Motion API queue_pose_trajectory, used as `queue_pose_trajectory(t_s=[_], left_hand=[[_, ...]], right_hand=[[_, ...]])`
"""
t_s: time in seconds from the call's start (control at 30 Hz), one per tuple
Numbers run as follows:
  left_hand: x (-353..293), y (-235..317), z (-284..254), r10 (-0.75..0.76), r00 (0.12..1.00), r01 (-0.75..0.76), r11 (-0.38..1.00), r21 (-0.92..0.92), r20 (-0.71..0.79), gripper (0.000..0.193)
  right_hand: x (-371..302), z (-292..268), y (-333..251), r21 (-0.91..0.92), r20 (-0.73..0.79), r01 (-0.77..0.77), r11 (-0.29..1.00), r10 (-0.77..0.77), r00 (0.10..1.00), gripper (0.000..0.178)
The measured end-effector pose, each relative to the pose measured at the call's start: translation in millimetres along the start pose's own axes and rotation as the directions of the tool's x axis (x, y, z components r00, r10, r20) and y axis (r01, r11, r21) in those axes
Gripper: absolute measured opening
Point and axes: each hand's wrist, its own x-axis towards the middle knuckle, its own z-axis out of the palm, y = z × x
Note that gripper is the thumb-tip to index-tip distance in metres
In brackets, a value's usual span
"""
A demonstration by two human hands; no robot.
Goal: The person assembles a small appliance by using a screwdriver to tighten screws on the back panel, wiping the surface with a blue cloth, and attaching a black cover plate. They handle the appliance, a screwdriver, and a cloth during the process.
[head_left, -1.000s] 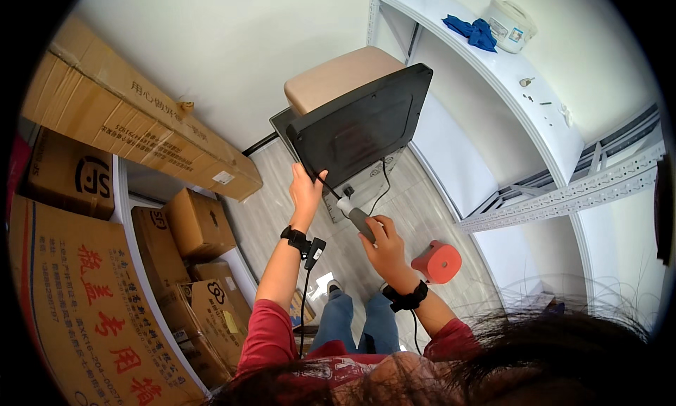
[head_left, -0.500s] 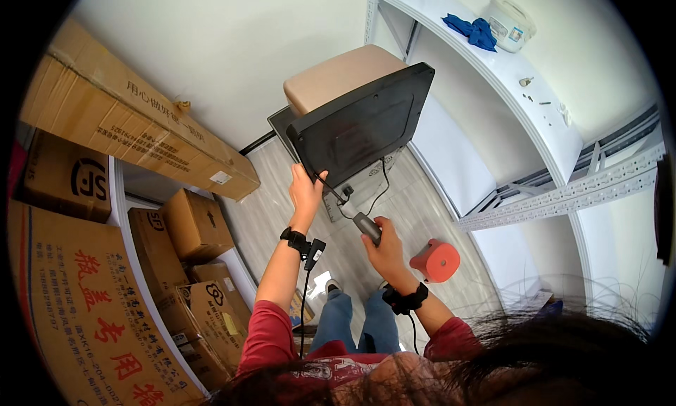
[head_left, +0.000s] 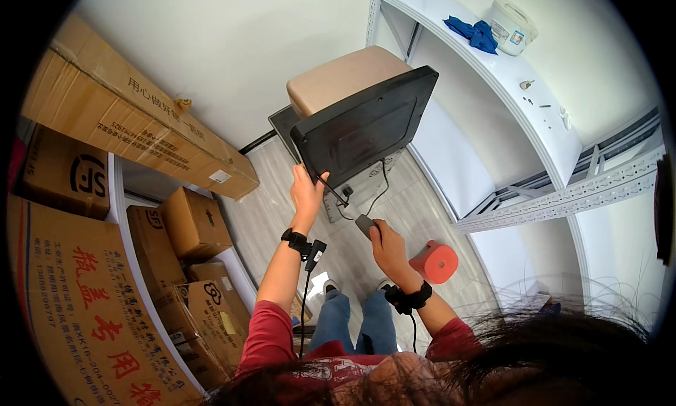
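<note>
A large black panel stands tilted in front of me, with a beige box-shaped body behind its upper edge. My left hand grips the panel's lower left corner, its thumb by a black cord. In my right hand, closed fingers hold a grey-handled tool whose far end points up toward the cord. Another loop of cord hangs from the panel's lower edge. The tool's exact kind cannot be made out.
A red round stool-like object is on the floor at my right. Cardboard boxes fill the left side, with a long carton above. White shelves at the right carry a rice cooker, a blue cloth and small parts.
My right hand has shifted slightly right and down, and the grey-handled tool moved with it. The left hand keeps its hold on the panel.
</note>
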Motion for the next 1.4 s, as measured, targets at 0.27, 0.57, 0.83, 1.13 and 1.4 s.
queue_pose_trajectory(t_s=[0.27,0.57,0.83,1.13,1.4], left_hand=[[-1,3,-1,-0.005,0.999,0.006,1.000,0.024,-0.044,0.049],[1,6,-5,-0.007,1.000,0.008,0.999,0.031,-0.024,0.045],[2,4,-6,0.007,1.000,-0.007,1.000,0.001,-0.002,0.044],[3,4,-6,0.038,0.999,-0.038,0.999,0.005,-0.008,0.045],[5,0,-2,0.046,0.999,-0.046,0.999,0.007,-0.021,0.047]], right_hand=[[-7,-10,5,-0.019,-0.047,0.041,0.999,-0.042,0.998,0.022],[-8,-10,5,-0.014,-0.067,0.092,0.996,-0.092,0.993,0.025],[-3,-3,1,0.049,-0.043,0.053,0.997,-0.051,0.998,0.024],[-1,5,3,-0.036,-0.059,0.089,0.995,-0.091,0.994,0.026],[-5,7,-4,-0.053,-0.155,0.224,0.973,-0.230,0.961,0.038]])
